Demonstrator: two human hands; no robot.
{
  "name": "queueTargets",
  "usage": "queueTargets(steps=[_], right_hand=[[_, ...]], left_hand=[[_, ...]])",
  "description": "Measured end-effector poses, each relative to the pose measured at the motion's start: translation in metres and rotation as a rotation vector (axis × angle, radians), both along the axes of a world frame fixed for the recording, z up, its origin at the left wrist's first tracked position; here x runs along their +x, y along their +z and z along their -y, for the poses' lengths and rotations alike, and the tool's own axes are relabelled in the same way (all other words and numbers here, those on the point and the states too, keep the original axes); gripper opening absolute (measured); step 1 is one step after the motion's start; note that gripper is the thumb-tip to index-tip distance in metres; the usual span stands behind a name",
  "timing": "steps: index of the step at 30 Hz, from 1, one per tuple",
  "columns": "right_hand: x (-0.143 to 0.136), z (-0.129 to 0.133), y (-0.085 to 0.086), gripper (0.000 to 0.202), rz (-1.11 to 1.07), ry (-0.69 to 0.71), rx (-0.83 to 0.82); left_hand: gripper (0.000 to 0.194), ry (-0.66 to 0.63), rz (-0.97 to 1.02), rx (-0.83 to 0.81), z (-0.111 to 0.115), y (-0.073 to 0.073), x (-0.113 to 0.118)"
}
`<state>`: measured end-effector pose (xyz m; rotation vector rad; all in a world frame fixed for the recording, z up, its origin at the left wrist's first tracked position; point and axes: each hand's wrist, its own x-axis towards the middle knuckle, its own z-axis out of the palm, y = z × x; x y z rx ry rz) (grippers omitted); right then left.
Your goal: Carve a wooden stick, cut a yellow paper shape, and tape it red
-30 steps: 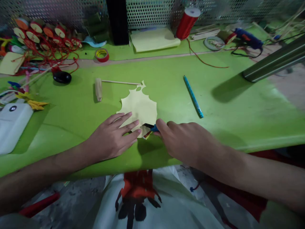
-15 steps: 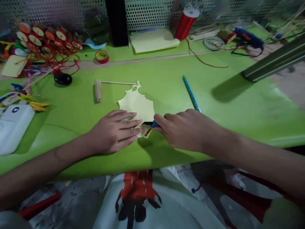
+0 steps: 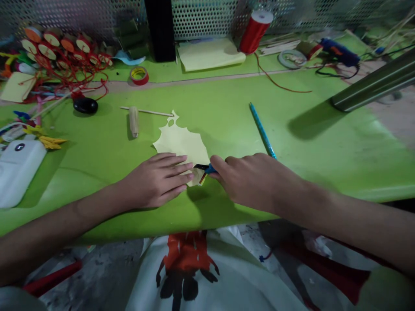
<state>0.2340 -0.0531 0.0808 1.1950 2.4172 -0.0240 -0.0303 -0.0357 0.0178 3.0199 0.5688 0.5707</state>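
Note:
A pale yellow paper cutout (image 3: 181,140) with a jagged, pointed edge lies on the green table. My left hand (image 3: 162,179) rests flat on its lower part, fingers spread slightly. My right hand (image 3: 246,179) is closed around a blue craft knife (image 3: 210,168), whose dark blade touches the paper just right of my left fingertips. Under the paper's lower right edge a small red and yellow piece (image 3: 203,178) peeks out. The tip of a thin wooden stick (image 3: 149,112) meets the paper's top point, and the stick passes by a short wooden block (image 3: 133,122).
A blue pencil (image 3: 262,130) lies right of the paper. Behind are a red tape roll (image 3: 139,75), a red thread spool (image 3: 256,32) and a glue gun (image 3: 339,51). A metal cylinder (image 3: 372,82) leans in from the right; a white device (image 3: 21,172) sits left.
The paper cutout has turned, its top shifting left beneath my left hand. The thin stick has been pushed left past the block. The knife blade shows more clearly.

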Motion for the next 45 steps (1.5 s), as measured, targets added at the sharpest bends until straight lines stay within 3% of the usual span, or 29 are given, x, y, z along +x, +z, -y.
queueTargets(steps=[27, 31, 39, 45], right_hand=[[-0.005, 0.041, -0.011, 0.016, -0.019, -0.071, 0.202], [0.000, 0.033, -0.011, 0.019, -0.063, -0.050, 0.209], [0.015, -0.011, -0.004, 0.025, -0.051, 0.104, 0.120], [0.001, 0.003, -0.001, 0.028, -0.007, 0.015, 0.107]], left_hand=[[0.029, 0.060, -0.082, 0.052, 0.012, 0.003, 0.003], [0.028, 0.056, -0.009, 0.011, 0.006, 0.005, 0.004], [0.035, -0.007, 0.004, -0.015, -0.007, -0.001, 0.005], [0.037, -0.001, -0.033, 0.020, -0.004, -0.001, 0.005]])
